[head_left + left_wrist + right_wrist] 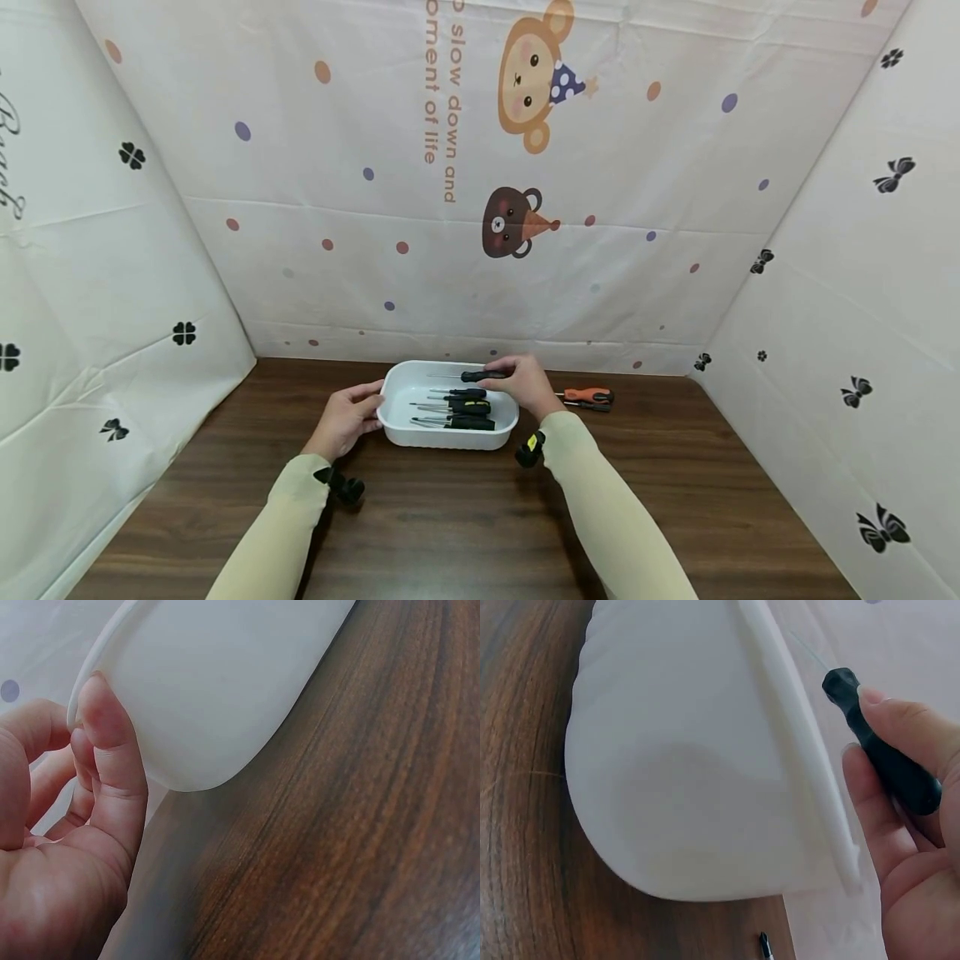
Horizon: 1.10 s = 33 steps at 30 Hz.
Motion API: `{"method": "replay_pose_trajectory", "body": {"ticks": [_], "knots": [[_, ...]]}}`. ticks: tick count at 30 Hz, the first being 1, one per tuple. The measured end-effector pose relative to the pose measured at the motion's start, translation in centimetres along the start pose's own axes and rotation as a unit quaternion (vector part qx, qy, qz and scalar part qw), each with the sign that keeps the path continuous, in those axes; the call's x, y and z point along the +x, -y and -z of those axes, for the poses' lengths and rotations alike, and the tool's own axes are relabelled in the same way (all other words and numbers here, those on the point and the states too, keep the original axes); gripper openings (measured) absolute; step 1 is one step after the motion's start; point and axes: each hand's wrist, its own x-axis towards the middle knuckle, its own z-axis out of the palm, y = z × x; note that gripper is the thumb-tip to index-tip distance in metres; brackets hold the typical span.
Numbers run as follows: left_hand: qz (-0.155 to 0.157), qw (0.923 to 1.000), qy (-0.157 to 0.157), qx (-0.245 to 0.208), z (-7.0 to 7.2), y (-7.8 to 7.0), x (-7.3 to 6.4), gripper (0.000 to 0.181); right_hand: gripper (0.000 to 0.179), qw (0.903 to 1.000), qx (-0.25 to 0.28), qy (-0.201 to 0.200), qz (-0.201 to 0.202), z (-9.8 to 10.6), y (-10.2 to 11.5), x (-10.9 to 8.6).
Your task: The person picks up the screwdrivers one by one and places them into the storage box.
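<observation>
A white plastic tray [450, 440] stands on the table with several dark-handled screwdrivers [468, 407] lying side by side in it, shafts to the left. My left hand [341, 421] pinches the tray's left rim; in the left wrist view the thumb [112, 727] presses against the end wall. Above the tray's back right part, my right hand [525, 385] holds a black-handled screwdriver [480, 377] between thumb and fingers, its thin shaft pointing left. In the right wrist view, that screwdriver's handle [885, 750] shows above the rim's level.
Right of the tray, an orange-handled screwdriver [588, 394] lies on the wooden table [450, 517], with a dark-handled one [592, 407] beside it. A printed white cloth [420, 275] rises behind the table, and more cloth hangs on both sides.
</observation>
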Motion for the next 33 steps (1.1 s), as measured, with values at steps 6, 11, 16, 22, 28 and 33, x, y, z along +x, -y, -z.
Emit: {"method": "replay_pose_trajectory", "body": {"ticks": [6,11,16,22,28,33], "knots": [[-0.003,1.0,0.001,-0.003,0.1,0.1,0.0,0.05,0.026,0.9995,-0.03,0.011,0.004,-0.7,0.6,0.7],[-0.001,1.0,0.0,-0.003,0.1,0.3,0.1,0.049,0.026,0.9984,-0.048,0.029,0.008,-1.3,0.7,1.2],[0.0,1.0,0.0,-0.003,0.1,0.2,0.2,0.05,0.026,0.9967,-0.072,0.038,-0.001,-1.7,0.7,1.7],[0.001,1.0,-0.001,0.006,0.0,0.2,0.3,0.049,0.027,0.9945,-0.093,0.048,-0.005,-1.9,0.9,2.0],[0.001,1.0,0.001,0.004,0.1,0.2,0.3,0.049,0.023,0.9909,-0.121,0.058,-0.006,-2.1,1.1,2.3],[0.002,1.0,0.001,0.003,0.1,0.2,0.3,0.05,0.02,0.988,-0.14,0.064,-0.019,-2.4,1.4,2.5]]}}
